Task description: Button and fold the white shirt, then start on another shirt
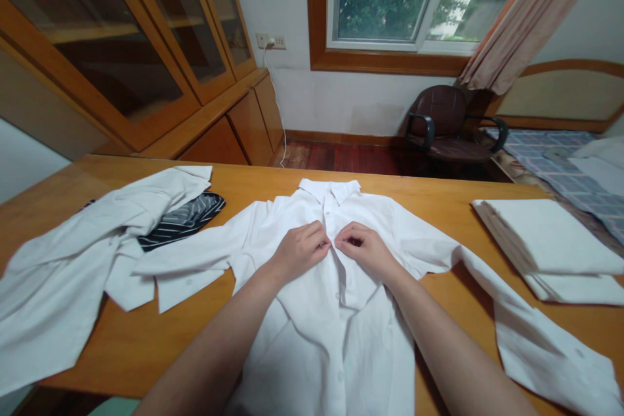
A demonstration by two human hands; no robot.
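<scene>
A white button-up shirt point(292, 344) lies front side up on the wooden table point(160, 344), its collar point(312, 188) at the far edge and its sleeves spread to both sides. My left hand point(305, 247) pinches the front edge of the shirt at chest height. Close beside it, my right hand point(363, 247) pinches the opposite front edge, fingertips nearly meeting the left ones. Buttons show above and below my hands, and the placket gapes a little just under them. Whatever button sits between my fingertips is hidden.
To the left lie a crumpled white garment point(88, 247) and a dark striped cloth point(188, 218). Folded white cloth point(550, 234) is stacked at the right. Beyond the table stand a wooden cabinet point(219, 101), an office chair point(439, 120) and a bed point(560, 156).
</scene>
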